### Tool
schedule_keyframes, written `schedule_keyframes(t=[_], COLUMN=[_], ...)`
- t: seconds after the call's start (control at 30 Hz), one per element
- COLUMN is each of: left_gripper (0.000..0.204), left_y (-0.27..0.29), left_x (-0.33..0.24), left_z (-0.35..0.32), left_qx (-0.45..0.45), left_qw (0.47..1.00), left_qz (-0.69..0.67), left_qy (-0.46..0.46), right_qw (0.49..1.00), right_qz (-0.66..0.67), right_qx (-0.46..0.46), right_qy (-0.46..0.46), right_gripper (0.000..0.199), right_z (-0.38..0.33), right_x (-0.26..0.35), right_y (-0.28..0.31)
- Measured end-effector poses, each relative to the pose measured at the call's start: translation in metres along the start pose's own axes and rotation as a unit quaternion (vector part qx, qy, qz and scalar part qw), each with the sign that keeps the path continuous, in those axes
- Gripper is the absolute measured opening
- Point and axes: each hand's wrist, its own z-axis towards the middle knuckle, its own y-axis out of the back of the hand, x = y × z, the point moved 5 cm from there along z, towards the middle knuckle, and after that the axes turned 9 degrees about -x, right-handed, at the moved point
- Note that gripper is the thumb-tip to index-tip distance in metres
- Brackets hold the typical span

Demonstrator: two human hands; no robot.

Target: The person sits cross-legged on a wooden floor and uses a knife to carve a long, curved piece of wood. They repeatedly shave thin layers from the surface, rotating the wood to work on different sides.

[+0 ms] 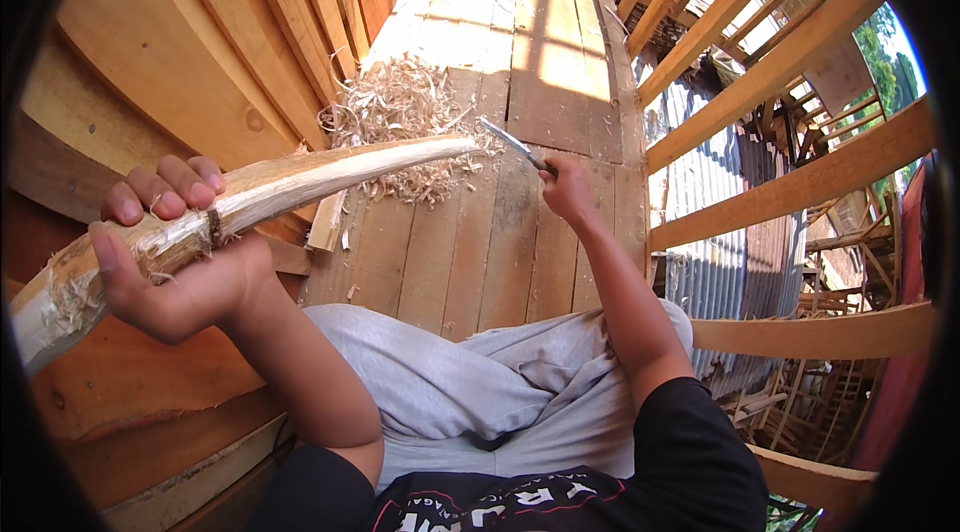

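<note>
A long, slightly curved wooden branch, pale where its surface is stripped, slants from the lower left up toward the middle. My left hand grips its thick end, fingers over the top and thumb along the near side. Just below the grip the wood is rough and splintered, with a dark knot beside the fingers. In my right hand is a knife, held by its dark handle. Its narrow blade points up and left, close to the branch's thin tip; whether they touch I cannot tell.
Curled wood shavings are heaped on the plank floor beyond the branch. A board wall rises close on the left. A slatted wooden railing runs along the right, with corrugated metal roofing below it. My legs are crossed in front.
</note>
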Motion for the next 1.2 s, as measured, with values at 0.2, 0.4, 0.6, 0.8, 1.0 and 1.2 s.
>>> schedule_keyframes(t=[0.2,0.4,0.6,0.8,1.0,1.2], left_gripper=[0.032,0.032,0.031,0.029,0.027,0.028], left_y=[-0.004,-0.003,-0.004,-0.005,-0.006,-0.004], left_x=[0.003,0.001,0.001,0.000,0.001,-0.006], left_z=[-0.003,-0.003,-0.004,-0.005,-0.001,0.006], left_qx=[0.011,0.005,0.010,0.012,0.059,0.168], left_qw=[1.000,1.000,1.000,1.000,0.998,0.985], left_qz=[-0.013,-0.007,-0.012,-0.006,0.009,0.026], left_qy=[0.014,0.009,0.013,0.005,0.003,-0.008], right_qw=[0.994,0.889,0.933,0.986,0.989,0.988], right_qz=[0.059,0.321,0.288,-0.067,-0.061,-0.107], right_qx=[0.082,0.297,0.135,0.105,0.045,0.047], right_qy=[-0.039,-0.135,-0.171,-0.115,0.124,0.098], right_gripper=[0.026,0.035,0.038,0.049,0.076,0.089], right_z=[-0.014,-0.053,-0.040,-0.029,-0.030,-0.008], right_x=[-0.028,0.035,0.030,-0.026,0.049,0.049], right_y=[-0.054,-0.076,-0.052,-0.040,-0.043,-0.112])
